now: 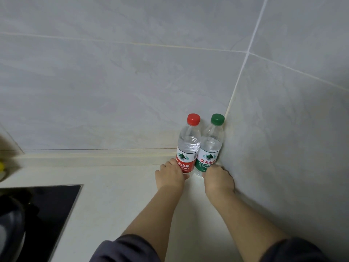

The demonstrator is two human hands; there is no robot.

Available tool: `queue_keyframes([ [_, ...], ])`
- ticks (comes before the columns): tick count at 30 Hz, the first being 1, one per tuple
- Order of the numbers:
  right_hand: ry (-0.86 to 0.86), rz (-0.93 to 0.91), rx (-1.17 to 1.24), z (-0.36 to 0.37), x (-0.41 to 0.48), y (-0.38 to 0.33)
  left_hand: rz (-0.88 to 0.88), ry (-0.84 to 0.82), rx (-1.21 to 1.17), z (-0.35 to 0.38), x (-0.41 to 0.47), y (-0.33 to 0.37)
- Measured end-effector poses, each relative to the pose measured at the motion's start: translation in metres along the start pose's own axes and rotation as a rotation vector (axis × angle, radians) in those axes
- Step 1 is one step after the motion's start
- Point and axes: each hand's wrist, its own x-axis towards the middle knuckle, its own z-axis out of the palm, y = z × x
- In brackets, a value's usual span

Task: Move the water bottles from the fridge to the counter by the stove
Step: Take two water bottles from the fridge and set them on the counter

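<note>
Red-cap bottle [188, 144]: it stands upright in the far right corner of the surface [122, 195], close to the raised ledge along the far edge. It has a red label and clear water inside.
Green-cap bottle [211, 143]: it stands upright just to the right of the red-cap bottle, and the two touch side by side. Its right side is against the side wall [292, 129], right at the corner joint.
Left grip [171, 174]: the fingers are curled round the lower part of the red label and the thumb comes under it from the near side, so it holds the red-cap bottle.
Right grip [217, 177]: the fingers are wrapped round the bottom part of the green-cap bottle. The back of the hand is almost touching the side wall.
Back wall [113, 82]: grey tiles with pale joints, directly behind both bottles.
What stands in the way: the two walls close the corner behind and to the right; both forearms reach in from the near edge.
Stove [43, 214]: a black glass top set in the surface at the near left, well apart from the bottles.
On the stove: a dark object [11, 224], too blurred to name.
Left edge: a small yellow thing [1, 165], blurred.
Sleeves [122, 248]: dark, pushed up on both arms.
</note>
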Motion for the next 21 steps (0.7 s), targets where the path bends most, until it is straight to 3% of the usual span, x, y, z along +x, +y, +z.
queue_keyframes([
  [6,0.079,-0.214,-0.128,-0.024,-0.044,0.004,-0.009,-0.051,-0.004,-0.024,-0.044,-0.024],
  [13,0.141,-0.474,-0.236,-0.049,-0.142,-0.014,0.127,0.070,0.125,-0.088,-0.166,-0.101],
  [21,0.110,-0.775,-0.081,-0.060,-0.302,-0.049,-0.024,0.273,0.152,-0.141,-0.330,-0.193],
])
